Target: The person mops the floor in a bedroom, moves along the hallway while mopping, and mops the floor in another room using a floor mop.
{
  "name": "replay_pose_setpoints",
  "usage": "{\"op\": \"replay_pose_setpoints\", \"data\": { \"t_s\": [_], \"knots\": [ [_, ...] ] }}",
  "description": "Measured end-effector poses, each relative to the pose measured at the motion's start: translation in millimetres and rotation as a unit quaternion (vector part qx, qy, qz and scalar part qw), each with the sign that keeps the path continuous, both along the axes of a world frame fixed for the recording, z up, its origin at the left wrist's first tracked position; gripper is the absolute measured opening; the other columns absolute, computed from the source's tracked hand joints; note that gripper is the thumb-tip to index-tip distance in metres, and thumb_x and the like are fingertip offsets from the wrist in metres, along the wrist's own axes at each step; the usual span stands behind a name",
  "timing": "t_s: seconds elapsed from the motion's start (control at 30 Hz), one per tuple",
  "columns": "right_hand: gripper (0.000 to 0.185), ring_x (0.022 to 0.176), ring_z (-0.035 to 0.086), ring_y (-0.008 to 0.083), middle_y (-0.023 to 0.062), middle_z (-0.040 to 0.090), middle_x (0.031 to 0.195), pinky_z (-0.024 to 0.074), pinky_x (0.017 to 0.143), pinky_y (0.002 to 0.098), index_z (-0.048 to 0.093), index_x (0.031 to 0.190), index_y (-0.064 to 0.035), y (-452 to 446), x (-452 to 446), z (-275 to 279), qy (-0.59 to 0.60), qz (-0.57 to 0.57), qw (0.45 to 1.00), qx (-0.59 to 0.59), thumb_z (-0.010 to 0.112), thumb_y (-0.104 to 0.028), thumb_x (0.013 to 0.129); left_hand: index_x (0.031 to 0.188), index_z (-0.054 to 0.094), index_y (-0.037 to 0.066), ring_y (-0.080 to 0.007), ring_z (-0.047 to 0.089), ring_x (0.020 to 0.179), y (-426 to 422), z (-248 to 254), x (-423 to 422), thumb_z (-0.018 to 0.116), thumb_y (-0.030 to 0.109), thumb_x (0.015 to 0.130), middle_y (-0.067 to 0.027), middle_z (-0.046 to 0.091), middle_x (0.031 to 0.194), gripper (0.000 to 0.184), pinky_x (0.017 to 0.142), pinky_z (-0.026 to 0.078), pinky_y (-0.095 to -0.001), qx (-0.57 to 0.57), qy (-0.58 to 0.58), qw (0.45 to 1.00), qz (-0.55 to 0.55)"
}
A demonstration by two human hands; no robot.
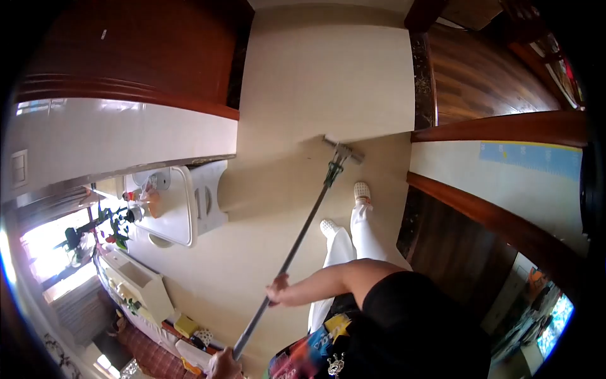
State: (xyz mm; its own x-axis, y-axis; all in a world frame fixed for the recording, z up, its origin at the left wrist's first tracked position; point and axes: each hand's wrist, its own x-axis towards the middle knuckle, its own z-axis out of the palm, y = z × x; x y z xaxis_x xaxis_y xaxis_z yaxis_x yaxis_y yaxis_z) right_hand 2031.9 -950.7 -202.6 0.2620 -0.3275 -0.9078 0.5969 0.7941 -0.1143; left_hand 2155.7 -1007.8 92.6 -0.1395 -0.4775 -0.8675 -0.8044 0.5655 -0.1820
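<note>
A mop [305, 228] with a long grey pole slants across the view, its flat head [344, 150] on the pale tiled floor [284, 183]. My right hand [278, 290] is wrapped round the middle of the pole, with the bare arm stretched out from a black sleeve. Lower down, close to the bottom edge, my left hand [224, 365] is closed round the pole's upper part; the pole's end is hidden. The mop head lies just beyond my feet in white perforated shoes [361, 192].
At left stands a white table [183, 215] with bottles on it, beside a white chair [211, 196]. Farther down are a white cabinet [136, 284] and a reddish sofa [142, 344]. Wooden door frames [499, 129] line the right, with dark wood floor [486, 76] beyond. A brown door [139, 57] is at upper left.
</note>
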Motion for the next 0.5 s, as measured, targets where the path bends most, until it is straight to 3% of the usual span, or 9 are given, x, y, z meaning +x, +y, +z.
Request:
{"op": "replay_pose_setpoints", "data": {
  "t_s": [0.03,0.13,0.2,0.3,0.37,0.4,0.43,0.47,0.5],
  "knots": [
    [0.075,0.073,0.06,0.0279,0.0209,0.049,0.105,0.0526,0.046,0.039,-0.007,0.135,-0.0096,2.6,-31.2,-5.2,0.018,-0.018,1.0,0.007,0.047,-0.03,0.087,0.092,0.055,0.01,-0.0397,0.06,0.074,0.5,-18.4,3.5,0.054,0.022,0.071,-0.0187,0.062,0.074,0.023,0.065,0.045,-0.0509,0.007,-0.036,0.999,0.003],
    [0.08,0.078,0.06,0.0278,0.0224,0.045,0.113,0.0545,0.047,0.0386,-0.015,0.133,-0.0026,15.1,-137.9,-27.8,0.084,-0.077,0.993,0.028,0.047,-0.026,0.088,0.095,0.054,0.011,-0.0396,0.06,0.073,6.0,-53.1,-123.9,0.053,0.021,0.073,-0.0189,0.062,0.075,0.023,0.065,0.046,-0.0504,0.022,-0.032,0.999,0.0],
    [0.062,0.073,0.059,0.0262,0.0198,0.047,0.1,0.0512,0.046,0.0383,0.001,0.116,-0.0014,26.7,-210.9,-66.5,0.171,-0.12,0.977,0.03,0.049,-0.021,0.083,0.096,0.051,0.008,-0.0373,0.06,0.082,11.0,-87.1,-199.3,0.051,0.018,0.074,-0.02,0.061,0.087,0.024,0.069,0.046,-0.0492,0.08,-0.039,0.996,0.018],
    [0.034,0.065,0.058,0.0238,0.0159,0.05,0.08,0.0461,0.044,0.0377,0.025,0.089,0.0004,52.9,-342.8,-127.7,0.326,-0.18,0.927,0.042,0.052,-0.015,0.075,0.096,0.05,0.009,-0.0341,0.059,0.083,38.6,-152.4,-294.5,0.053,0.008,0.07,-0.014,0.06,0.086,0.027,0.069,0.047,-0.0457,0.104,0.092,0.99,-0.007],
    [0.018,0.06,0.058,0.0222,0.0133,0.051,0.066,0.0427,0.043,0.0374,0.041,0.072,0.0016,75.7,-437.0,-156.3,0.419,-0.2,0.884,0.059,0.054,-0.011,0.07,0.094,0.049,0.006,-0.0364,0.058,0.083,57.1,-174.0,-371.1,0.053,0.008,0.069,-0.0152,0.06,0.082,0.026,0.07,0.047,-0.0459,0.141,0.199,0.97,-0.008],
    [0.014,0.057,0.057,0.0214,0.012,0.052,0.059,0.041,0.042,0.0372,0.049,0.063,0.0022,89.3,-480.0,-163.9,0.457,-0.211,0.861,0.07,0.055,-0.009,0.068,0.1,0.049,0.005,-0.0356,0.058,0.088,66.4,-182.6,-410.3,0.053,0.005,0.068,-0.0153,0.06,0.085,0.032,0.072,0.046,-0.0452,0.168,0.206,0.964,0.005],
    [0.015,0.059,0.058,0.0219,0.0136,0.056,0.066,0.0445,0.046,0.037,0.052,0.072,0.0039,99.1,-522.3,-171.4,0.516,-0.111,0.845,0.088,0.056,-0.009,0.066,0.106,0.049,0.005,-0.0349,0.058,0.091,80.3,-196.9,-436.8,0.053,0.004,0.069,-0.0143,0.061,0.089,0.037,0.073,0.046,-0.0454,0.172,0.24,0.955,-0.008],
    [0.023,0.057,0.058,0.0228,0.0143,0.058,0.07,0.0466,0.047,0.0373,0.052,0.083,0.0057,107.9,-553.6,-149.6,0.503,-0.142,0.847,0.098,0.056,-0.01,0.067,0.106,0.048,0.0,-0.036,0.059,0.088,93.1,-206.4,-458.8,0.054,0.004,0.069,-0.0182,0.061,0.087,0.037,0.076,0.047,-0.0439,0.194,0.255,0.947,0.004],
    [0.03,0.056,0.058,0.0247,0.0146,0.058,0.071,0.0478,0.046,0.0381,0.049,0.091,0.0071,118.2,-577.6,-153.5,0.587,-0.041,0.798,0.135,0.057,-0.014,0.07,0.105,0.047,-0.003,-0.0371,0.06,0.086,110.6,-220.9,-479.4,0.053,0.005,0.07,-0.0212,0.06,0.087,0.037,0.077,0.047,-0.0428,0.205,0.24,0.949,0.017]
  ]
}}
